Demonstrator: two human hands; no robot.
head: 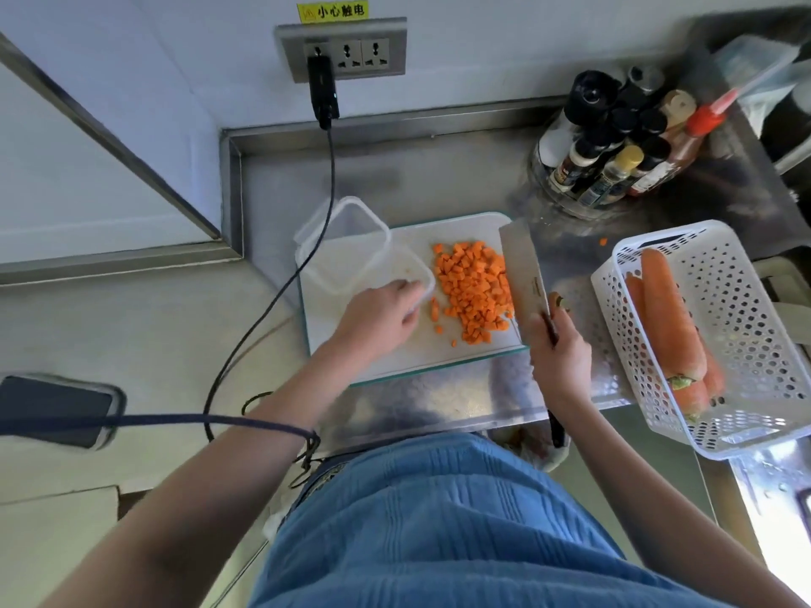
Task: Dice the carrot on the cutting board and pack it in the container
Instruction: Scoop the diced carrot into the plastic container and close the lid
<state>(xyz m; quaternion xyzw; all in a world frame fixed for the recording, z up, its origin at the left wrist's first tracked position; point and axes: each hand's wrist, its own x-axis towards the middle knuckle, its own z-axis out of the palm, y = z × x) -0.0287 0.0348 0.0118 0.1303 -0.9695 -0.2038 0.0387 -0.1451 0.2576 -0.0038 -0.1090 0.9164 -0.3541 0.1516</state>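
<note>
A heap of diced carrot (476, 291) lies on the white cutting board (408, 348). A clear plastic container (351, 252) sits tilted at the board's left, its near corner gripped by my left hand (382, 320). My right hand (557, 353) holds the handle of a cleaver (524, 274), whose blade stands on edge along the right side of the carrot heap. A few loose carrot pieces lie between my left hand and the heap.
A white perforated basket (737, 309) with whole carrots (671, 318) stands at the right. A round rack of seasoning bottles (614, 160) is at the back right. A black cable (281, 296) runs from the wall socket (346, 50) past the container. A phone (57, 410) lies at the left.
</note>
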